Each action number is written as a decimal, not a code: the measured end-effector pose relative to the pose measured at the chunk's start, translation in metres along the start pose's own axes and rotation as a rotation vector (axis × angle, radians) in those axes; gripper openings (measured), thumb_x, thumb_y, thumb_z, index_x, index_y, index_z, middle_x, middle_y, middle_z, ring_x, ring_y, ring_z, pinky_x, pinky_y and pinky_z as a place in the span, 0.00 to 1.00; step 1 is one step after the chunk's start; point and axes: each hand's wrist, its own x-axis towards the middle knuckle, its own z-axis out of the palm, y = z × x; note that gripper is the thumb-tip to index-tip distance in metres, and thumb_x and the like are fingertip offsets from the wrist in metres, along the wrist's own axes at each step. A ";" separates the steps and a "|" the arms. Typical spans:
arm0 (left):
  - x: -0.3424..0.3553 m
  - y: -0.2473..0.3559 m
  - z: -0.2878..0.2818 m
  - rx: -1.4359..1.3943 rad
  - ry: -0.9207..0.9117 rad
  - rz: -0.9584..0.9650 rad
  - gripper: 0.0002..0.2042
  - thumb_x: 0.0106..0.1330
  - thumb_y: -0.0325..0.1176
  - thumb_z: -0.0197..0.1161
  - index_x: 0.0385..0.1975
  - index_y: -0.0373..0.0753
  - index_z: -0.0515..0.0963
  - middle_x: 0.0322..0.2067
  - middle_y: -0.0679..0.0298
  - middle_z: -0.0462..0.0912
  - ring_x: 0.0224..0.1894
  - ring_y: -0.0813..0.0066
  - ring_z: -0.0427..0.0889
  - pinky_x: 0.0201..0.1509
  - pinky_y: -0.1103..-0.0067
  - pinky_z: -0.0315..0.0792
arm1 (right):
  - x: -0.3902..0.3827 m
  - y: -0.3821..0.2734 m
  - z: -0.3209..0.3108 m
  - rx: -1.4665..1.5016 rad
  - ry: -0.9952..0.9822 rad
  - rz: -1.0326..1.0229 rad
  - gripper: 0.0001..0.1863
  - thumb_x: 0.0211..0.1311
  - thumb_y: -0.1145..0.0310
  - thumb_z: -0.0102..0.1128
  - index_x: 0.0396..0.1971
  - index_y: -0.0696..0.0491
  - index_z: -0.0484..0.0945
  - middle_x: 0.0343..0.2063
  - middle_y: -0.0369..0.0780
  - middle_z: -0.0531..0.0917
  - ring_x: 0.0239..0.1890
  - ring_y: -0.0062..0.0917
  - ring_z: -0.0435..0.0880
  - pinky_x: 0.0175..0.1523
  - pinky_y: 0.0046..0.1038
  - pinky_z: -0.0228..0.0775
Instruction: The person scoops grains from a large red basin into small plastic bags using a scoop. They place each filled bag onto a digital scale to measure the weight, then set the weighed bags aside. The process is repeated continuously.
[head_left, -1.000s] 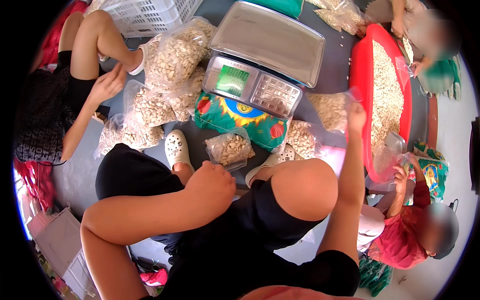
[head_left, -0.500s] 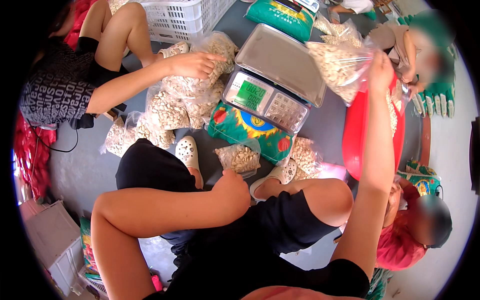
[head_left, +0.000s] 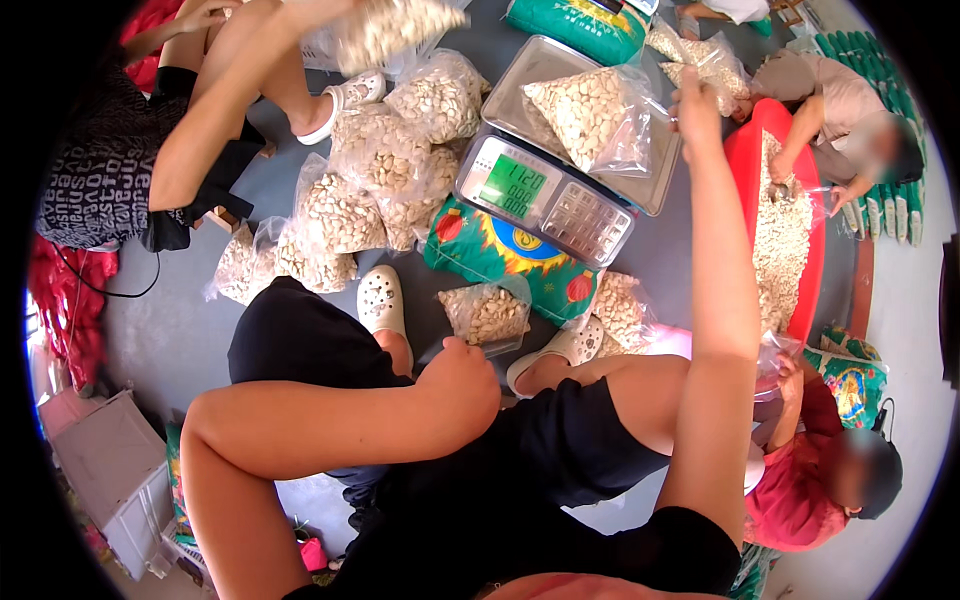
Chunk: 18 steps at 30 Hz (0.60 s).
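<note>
A clear plastic bag of pale flat beans or seeds [head_left: 590, 115] rests tilted on the steel pan of a digital scale [head_left: 545, 195]. My right hand [head_left: 700, 105] is closed at the bag's gathered top, on the right of the pan. The scale's green display is lit. Bent at the wrist, my left hand [head_left: 460, 380] is closed in front of my body; whatever its fingers may hold is hidden. Just beyond it on the floor lies a smaller filled bag [head_left: 487, 312], and I cannot tell if they touch. The scale stands over a green printed sack [head_left: 500, 255].
Several filled bags [head_left: 385, 150] are piled left of the scale. A co-worker's arm [head_left: 220, 95] carries a blurred bag [head_left: 395, 35] by a white crate [head_left: 318, 48]. At right, two people work around a red tub [head_left: 812, 285] of loose pale pieces. Another filled bag [head_left: 620, 310] lies beside my shoe.
My right hand has moved left, bringing the bag from beside the red tub onto the scale, and the display has changed. The left co-worker has lifted a bag toward the crate. My left hand stays put.
</note>
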 end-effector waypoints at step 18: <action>0.017 -0.002 -0.011 0.021 0.004 0.015 0.13 0.58 0.40 0.57 0.35 0.38 0.78 0.31 0.66 0.79 0.36 0.70 0.77 0.37 0.74 0.64 | -0.011 -0.003 -0.004 -0.061 -0.365 0.406 0.31 0.56 0.32 0.51 0.30 0.49 0.75 0.20 0.28 0.70 0.20 0.14 0.68 0.25 0.21 0.62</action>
